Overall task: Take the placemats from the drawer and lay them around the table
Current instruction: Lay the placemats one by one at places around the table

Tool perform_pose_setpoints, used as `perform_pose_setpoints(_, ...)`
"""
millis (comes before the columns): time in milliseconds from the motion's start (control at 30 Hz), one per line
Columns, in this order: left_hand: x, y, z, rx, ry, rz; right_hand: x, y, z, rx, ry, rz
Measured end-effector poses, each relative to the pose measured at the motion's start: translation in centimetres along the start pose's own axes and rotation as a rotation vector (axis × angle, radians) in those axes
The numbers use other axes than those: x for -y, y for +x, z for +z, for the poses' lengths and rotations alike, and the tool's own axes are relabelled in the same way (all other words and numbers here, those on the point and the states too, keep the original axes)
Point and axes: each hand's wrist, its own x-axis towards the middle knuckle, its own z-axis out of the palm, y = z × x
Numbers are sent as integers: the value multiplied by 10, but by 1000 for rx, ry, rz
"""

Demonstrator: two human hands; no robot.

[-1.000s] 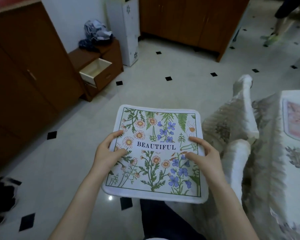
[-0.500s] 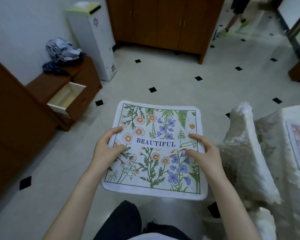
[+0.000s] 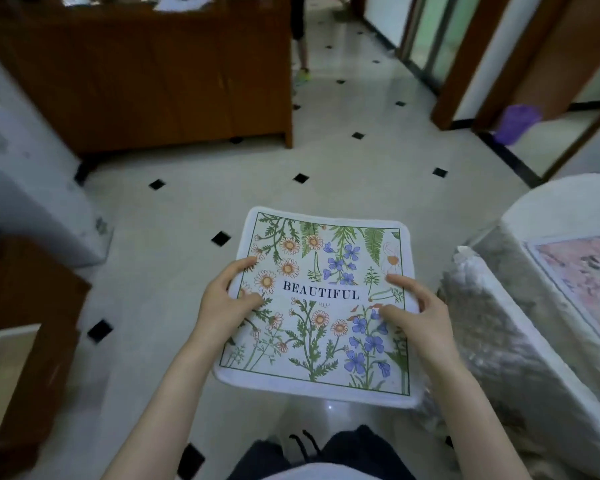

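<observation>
A square floral placemat (image 3: 321, 306), white-bordered and printed with daisies, blue flowers, ferns and the word "BEAUTIFUL", is held flat in the air in front of the person, above the pale tiled floor (image 3: 361, 161) with its small black diamond insets. It lies between the two hands, print facing up. The left hand (image 3: 227, 303) pinches the mat's left edge, thumb on top of the print beside the daisies and index finger curled along the border. The right hand (image 3: 418, 315) grips the right edge in the same way, thumb and index finger laid on the printed face, the remaining fingers hidden beneath the cloth. Both bare forearms reach up from the bottom of the view. To the right, just beside the mat's right edge, stands the surface (image 3: 499, 289) draped in a white lacy cloth, with a pinkish placemat (image 3: 582, 282) already lying on it. At the lower left an open drawer (image 3: 4, 372) shows its pale inside. A brown wooden cabinet (image 3: 160, 81) stands farther back.
</observation>
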Motion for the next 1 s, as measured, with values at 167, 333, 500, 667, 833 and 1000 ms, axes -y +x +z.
perform_pose_setpoints(167, -28, 98, 25, 193, 45, 13, 14, 45, 3, -210, 51, 49)
perform_pose_setpoints(333, -53, 188, 79, 351, 73, 28, 25, 108, -10, -379, 70, 71)
perform_pose_setpoints(500, -90, 274, 155, 473, 131, 59, 40, 183, -43, -496, 156, 90)
perform_pose_setpoints(667, -143, 347, 240, 612, 199, 143, 58, 247, -77, -643, 245, 95)
perform_pose_setpoints(833, -175, 403, 311, 730, 259, 164, 71, 299, -106, -768, 263, 120)
perform_pose_setpoints(1000, -191, 465, 378, 830, 281, 161, 81, 358, -129, -873, 236, 103)
